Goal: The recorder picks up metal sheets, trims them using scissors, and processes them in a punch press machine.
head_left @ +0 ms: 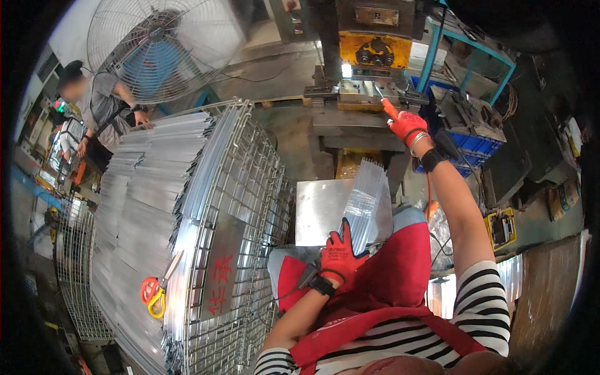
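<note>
My right hand (409, 128), in a red glove, is closed around an orange-handled tool (389, 109) with a slim metal tip. Its tip points at the metal die (361, 92) on the bed of a press (375, 49). My left hand (340, 255), also red-gloved, has its fingers spread beside the near end of a bundle of thin, shiny metal strips (364, 201). Its thumb is close to the strips; whether it touches them I cannot tell. The bundle lies slanted over a flat metal plate (319, 209) in front of my lap.
At left stands a wire cage (219, 206) stacked with long metal strips (140, 200); scissors (154, 296) with red and yellow handles lie on them. A person (103, 103) stands beyond, near a large fan (153, 50). Blue crates (472, 153) sit right of the press.
</note>
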The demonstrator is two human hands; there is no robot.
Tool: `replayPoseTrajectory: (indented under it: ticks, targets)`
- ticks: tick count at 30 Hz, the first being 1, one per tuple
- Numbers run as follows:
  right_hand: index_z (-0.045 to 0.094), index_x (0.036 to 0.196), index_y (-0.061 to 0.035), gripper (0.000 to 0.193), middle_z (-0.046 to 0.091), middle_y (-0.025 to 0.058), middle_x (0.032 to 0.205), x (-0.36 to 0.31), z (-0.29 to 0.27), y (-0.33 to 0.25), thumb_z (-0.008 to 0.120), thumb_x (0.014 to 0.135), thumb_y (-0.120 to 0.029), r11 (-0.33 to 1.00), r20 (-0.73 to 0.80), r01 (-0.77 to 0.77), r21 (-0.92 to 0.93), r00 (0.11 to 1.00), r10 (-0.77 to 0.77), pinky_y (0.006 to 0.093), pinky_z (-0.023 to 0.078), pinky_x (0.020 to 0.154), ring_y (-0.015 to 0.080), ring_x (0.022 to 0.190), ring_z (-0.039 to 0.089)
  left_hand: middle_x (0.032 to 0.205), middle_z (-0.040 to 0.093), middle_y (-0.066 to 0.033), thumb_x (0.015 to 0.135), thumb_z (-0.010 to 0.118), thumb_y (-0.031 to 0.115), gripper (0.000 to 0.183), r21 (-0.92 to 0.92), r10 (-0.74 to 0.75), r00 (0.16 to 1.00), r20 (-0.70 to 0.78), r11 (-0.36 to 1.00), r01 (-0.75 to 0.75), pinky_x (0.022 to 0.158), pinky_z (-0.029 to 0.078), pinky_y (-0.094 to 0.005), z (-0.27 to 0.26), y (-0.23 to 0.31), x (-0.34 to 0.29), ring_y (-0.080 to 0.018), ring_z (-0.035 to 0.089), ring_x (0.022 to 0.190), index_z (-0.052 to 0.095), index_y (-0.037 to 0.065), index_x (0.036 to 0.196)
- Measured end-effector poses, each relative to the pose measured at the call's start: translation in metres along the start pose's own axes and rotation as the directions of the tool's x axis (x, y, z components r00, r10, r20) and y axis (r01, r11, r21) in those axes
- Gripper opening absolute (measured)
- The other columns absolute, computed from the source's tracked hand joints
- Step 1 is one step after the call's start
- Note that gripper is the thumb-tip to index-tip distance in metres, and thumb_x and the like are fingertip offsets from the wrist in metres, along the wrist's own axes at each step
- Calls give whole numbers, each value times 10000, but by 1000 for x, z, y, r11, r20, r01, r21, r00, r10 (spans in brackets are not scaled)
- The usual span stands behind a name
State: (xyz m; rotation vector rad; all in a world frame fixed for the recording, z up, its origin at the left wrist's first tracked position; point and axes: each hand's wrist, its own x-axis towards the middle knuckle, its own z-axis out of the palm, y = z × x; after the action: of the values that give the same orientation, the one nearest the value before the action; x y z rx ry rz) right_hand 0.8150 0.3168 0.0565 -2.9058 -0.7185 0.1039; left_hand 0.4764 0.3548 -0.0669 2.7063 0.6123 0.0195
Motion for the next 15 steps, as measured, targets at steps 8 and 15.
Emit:
replayPoseTrajectory:
  ticks: [8,15]
  targets:
    - [273,1341,-148,571,375,102,1322,-21,9,-60,492,815,-146,682,-208,635,363,769,-605,297,314,964,223,1208,374,1061,430,-279,564,608,617,1115,-144,-51,999,1,988,51,717,439,-476,0,-23,-11,-423,487,934,87,40,1363]
    - [522,951,-27,439,566,199,948,22,65,-23,625,706,-376,956,-87,285,-66,953,-290,456,438,722,370,913,534,1008,422,-221,558,646,414,1035,-148,-39,987,-157,989,15,682,433,-437,-26,-9,-38,-354,504,840,103,61,1365]
